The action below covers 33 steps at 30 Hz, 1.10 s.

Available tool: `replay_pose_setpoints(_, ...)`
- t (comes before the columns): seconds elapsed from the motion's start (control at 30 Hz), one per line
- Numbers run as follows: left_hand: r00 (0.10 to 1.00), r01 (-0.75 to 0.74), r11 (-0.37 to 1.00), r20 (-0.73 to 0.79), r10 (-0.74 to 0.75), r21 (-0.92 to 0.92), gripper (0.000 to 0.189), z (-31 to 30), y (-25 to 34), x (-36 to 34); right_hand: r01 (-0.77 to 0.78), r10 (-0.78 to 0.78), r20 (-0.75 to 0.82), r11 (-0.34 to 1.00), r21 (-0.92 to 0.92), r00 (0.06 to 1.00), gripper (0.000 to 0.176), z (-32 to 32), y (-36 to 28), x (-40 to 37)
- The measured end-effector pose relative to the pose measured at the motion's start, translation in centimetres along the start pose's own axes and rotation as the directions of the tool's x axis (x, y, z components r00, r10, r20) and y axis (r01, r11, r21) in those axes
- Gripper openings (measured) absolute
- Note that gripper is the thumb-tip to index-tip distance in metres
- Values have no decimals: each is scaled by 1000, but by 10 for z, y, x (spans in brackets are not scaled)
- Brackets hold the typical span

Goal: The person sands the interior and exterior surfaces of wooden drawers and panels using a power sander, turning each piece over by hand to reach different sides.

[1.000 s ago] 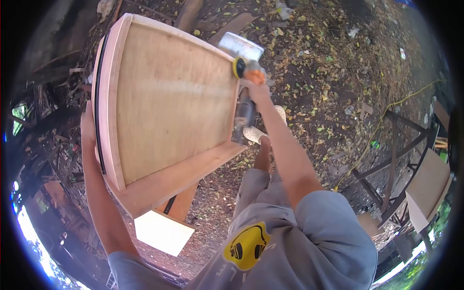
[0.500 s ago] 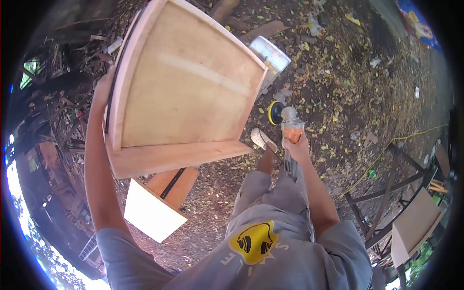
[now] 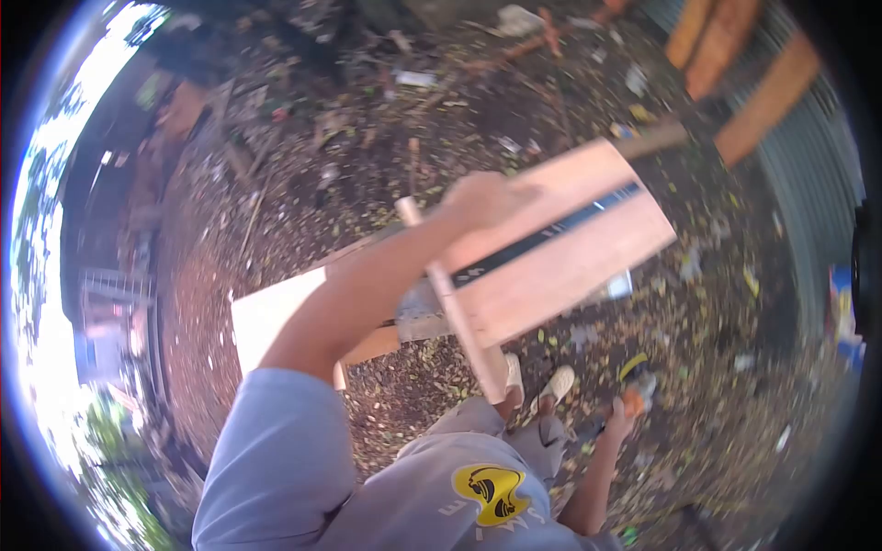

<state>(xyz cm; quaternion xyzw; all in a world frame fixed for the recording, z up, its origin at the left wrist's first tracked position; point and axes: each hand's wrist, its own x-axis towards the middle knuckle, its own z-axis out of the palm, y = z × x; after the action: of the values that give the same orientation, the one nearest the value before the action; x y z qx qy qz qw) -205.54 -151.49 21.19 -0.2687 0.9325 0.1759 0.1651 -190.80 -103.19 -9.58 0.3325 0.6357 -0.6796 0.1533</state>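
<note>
My left hand grips the top edge of a shallow wooden box frame, seen edge-on, with a black strip running along its pale side. The frame is tilted and lifted above the ground. My right hand hangs low by my right leg, closed on an angle grinder with an orange body and a yellow-rimmed disc. The grinder is well apart from the frame.
A white board lies on the dirt below my left arm. Leaf-strewn ground surrounds me, with scrap and litter. Orange-brown planks lean against corrugated metal at the upper right. My sandalled feet stand under the frame.
The view has swung sharply. The frame has turned from showing its plywood face to edge-on, still in my left hand. My right hand has lowered the grinder further down, beside my leg.
</note>
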Motion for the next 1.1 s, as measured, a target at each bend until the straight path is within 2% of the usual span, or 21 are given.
replay_pose_setpoints(0.03, 997, -52, 999, -63, 51, -9, 92, 2, 6, 0, 37, -37, 7, 999, -6, 999, 32, -11, 2, 13)
replay_pose_setpoints(0.1, 999, -25, 998, -32, 23, -50, 91, -3, 21, 5, 87, -87, -1, 994, 71, 996, 25, -17, -13, 11)
replay_pose_setpoints(0.17, 998, 8, 998, -59, -12, -70, 87, -6, 36, -2, 50, -47, -110, 998, 26, 993, 24, -36, -4, 30)
replay_pose_setpoints(0.27, 993, 14, 994, -115, -26, -109, 80, 5, 49, 6, -17, 15, -122, 1000, -15, 992, 22, -53, -14, 32)
replay_pose_setpoints(0.37, 988, 49, 984, -138, -73, -170, 76, 10, 59, 7, -125, 132, -155, 991, 53, 979, 36, -33, -69, -22)
replay_pose_setpoints(0.4, 984, 70, 979, -146, -99, -191, 74, 9, 58, 6, -130, 135, -148, 990, 46, 980, 37, -30, -75, -30)
replay_pose_setpoints(0.47, 966, 130, 967, -193, -174, -220, 71, 22, 43, 23, -100, 97, -87, 995, -28, 991, 37, -30, -81, -35)
replay_pose_setpoints(0.5, 951, 157, 943, -214, -224, -292, 68, 29, 31, 29, -77, 73, -57, 995, -70, 996, 37, -28, -83, -36)
replay_pose_setpoints(0.57, 927, 198, 905, -229, -298, -375, 48, 22, 19, 5, -27, 25, -12, 991, -132, 1000, 37, -21, -92, -38)
replay_pose_setpoints(0.67, 906, 224, 862, -229, -356, -455, 52, 52, -34, 5, 53, -38, 72, 973, -223, 997, 38, -1, -105, -38)
replay_pose_setpoints(0.73, 857, 275, 745, -196, -476, -607, 56, 58, -63, -30, 109, -73, 137, 954, -280, 988, 38, 11, -115, -36)
replay_pose_setpoints(0.8, 816, 196, 463, -118, -566, -864, 63, 78, -103, -75, 169, -111, 190, 932, -321, 976, 38, 23, -125, -35)
replay_pose_setpoints(0.83, 793, 241, 362, -33, -609, -900, 66, 95, -125, -92, 196, -128, 214, 921, -337, 969, 39, 29, -130, -34)
replay_pose_setpoints(0.87, 767, 279, 262, 50, -640, -924, 69, 116, -150, -103, 218, -139, 236, 912, -349, 962, 39, 35, -134, -32)
replay_pose_setpoints(0.9, 697, 304, 279, 13, -717, -911, 76, 145, -174, -109, 236, -154, 246, 905, -355, 957, 39, 42, -138, -32)
replay_pose_setpoints(0.93, 690, 371, 228, 103, -717, -900, 82, 164, -189, -129, 255, -165, 259, 894, -368, 952, 39, 49, -142, -32)
replay_pose_setpoints(0.97, 634, 462, 214, 152, -758, -861, 88, 215, -222, -123, 275, -176, 272, 881, -385, 946, 39, 53, -146, -31)
replay_pose_setpoints(1.0, 613, 460, 176, 168, -772, -870, 92, 242, -231, -134, 296, -189, 284, 864, -408, 940, 39, 60, -150, -32)
replay_pose_setpoints(1.03, 551, 511, 84, 251, -796, -855, 93, 252, -233, -150, 317, -200, 297, 846, -429, 934, 40, 67, -153, -32)
replay_pose_setpoints(1.1, 558, 465, -39, 327, -762, -884, 94, 277, -245, -172, 358, -213, 330, 800, -482, 920, 40, 80, -160, -35)
